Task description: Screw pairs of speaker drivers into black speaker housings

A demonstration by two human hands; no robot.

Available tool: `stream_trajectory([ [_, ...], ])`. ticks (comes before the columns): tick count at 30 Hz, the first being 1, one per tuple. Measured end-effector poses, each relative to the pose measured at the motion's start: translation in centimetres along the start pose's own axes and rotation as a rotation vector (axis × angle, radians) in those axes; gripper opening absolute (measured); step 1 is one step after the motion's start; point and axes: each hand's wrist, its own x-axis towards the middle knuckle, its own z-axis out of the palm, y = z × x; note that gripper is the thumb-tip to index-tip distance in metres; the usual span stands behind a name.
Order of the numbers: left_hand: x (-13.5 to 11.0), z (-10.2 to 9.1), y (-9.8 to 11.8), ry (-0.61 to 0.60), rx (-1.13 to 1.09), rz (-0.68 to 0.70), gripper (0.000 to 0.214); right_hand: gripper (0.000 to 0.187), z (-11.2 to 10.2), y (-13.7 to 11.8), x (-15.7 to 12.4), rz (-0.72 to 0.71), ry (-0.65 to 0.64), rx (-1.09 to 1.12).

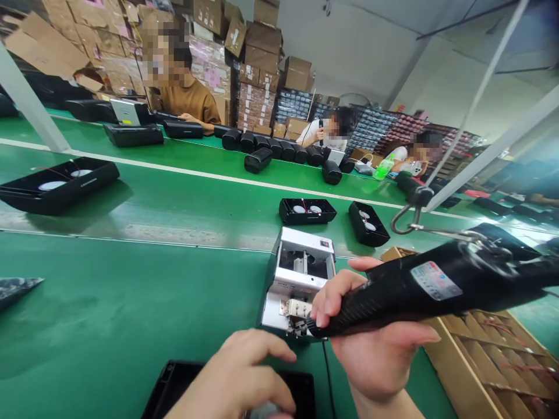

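Note:
My right hand (371, 343) is wrapped round a black electric screwdriver (419, 288) that hangs from a cable and hook; its tip points at a white screw feeder box (299, 279) on the green bench. My left hand (244, 378) rests fingers-down on a black plastic housing (174, 384) at the near edge, partly covering it. What lies under its fingers is hidden.
Black speaker housings (307, 210) (368, 223) (56, 185) lie on the green conveyor belt (174, 203). A cardboard divider box (489, 355) stands at my right. Other people sit across the line among black parts and stacked cartons.

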Motion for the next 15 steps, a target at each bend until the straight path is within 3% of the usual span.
stream_trajectory([
  [3, 3.1, -2.4, 0.9, 0.247, 0.080, -0.120, 0.021, 0.071, 0.1, 0.2, 0.1, -0.011, -0.002, 0.009],
  [5, 5.5, -2.9, 0.5, 0.383, 0.182, -0.137, 0.023, 0.069, 0.2, 0.4, 0.1, -0.025, -0.011, 0.006],
  [7, 7.6, -2.6, -0.4, 0.410, 0.258, -0.140, 0.025, 0.070, 0.4, 0.5, 0.0, -0.033, -0.029, -0.013],
  [9, 8.8, -1.9, -1.2, 0.360, 0.297, -0.155, 0.039, 0.071, 0.5, 0.6, -0.2, -0.038, -0.057, -0.040],
  [12, 8.1, -0.9, -1.0, 0.310, 0.385, -0.154, 0.076, 0.073, 0.6, 0.5, -0.4, -0.036, -0.098, -0.050],
  [15, 4.8, -0.5, -0.1, 0.298, 0.426, -0.084, 0.063, 0.074, 0.6, 0.1, -0.6, 0.006, -0.095, -0.013],
])
